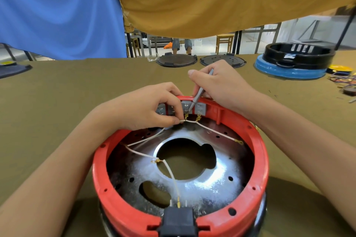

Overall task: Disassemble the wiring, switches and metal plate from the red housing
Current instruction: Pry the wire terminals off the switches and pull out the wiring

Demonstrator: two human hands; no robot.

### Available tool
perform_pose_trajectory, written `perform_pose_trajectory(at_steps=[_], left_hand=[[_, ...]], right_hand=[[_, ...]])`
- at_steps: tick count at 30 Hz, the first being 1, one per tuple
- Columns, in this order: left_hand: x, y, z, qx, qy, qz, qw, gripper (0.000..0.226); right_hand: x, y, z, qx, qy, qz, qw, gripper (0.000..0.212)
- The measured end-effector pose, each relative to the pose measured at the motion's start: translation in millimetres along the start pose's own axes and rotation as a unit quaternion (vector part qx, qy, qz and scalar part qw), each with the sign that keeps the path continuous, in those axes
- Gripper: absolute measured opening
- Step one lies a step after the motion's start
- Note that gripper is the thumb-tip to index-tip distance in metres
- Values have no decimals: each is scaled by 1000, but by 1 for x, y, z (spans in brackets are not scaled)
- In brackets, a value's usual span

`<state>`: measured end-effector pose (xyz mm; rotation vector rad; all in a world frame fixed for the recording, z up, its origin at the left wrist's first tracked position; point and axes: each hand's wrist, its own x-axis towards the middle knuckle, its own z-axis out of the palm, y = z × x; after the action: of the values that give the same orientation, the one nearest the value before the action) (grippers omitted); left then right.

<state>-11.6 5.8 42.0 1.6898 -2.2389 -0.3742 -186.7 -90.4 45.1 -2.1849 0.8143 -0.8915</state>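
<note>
Nearest me sat the black plug socket point(178, 219), set in the near rim of the red housing point(260, 159) on the table. At the far wall my left hand point(152, 107) pinched a white wire point(190, 121) taut, freeing its terminal, while my right hand point(221, 84) gripped a thin metal tool point(200, 92), tip against the grey switches point(200, 107). My fingers hid the leftmost switches; I couldn't make out the tool's tip.

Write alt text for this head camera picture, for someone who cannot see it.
Two bare hands work at the far rim of a round red housing on a brown table: the left hand pinches a white wire at the grey switches, while the right hand holds a thin metal tool on them. A shiny metal plate fills the housing.
</note>
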Motion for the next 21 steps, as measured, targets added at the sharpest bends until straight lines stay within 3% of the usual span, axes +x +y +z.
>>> perform_pose_trajectory(at_steps=[3, 8, 21], left_hand=[[0, 1, 0, 3, 8, 0, 1000, 9], [-1, 2, -1, 8, 34, 2, 999, 17], [1, 1, 1, 20, 42, 3, 999, 14]], right_hand=[[-1, 1, 1, 16, -11, -19, 1000, 51], [2, 3, 1, 48, -44, 22, 998, 49], [9, -5, 5, -5, -30, 40, 999, 47]])
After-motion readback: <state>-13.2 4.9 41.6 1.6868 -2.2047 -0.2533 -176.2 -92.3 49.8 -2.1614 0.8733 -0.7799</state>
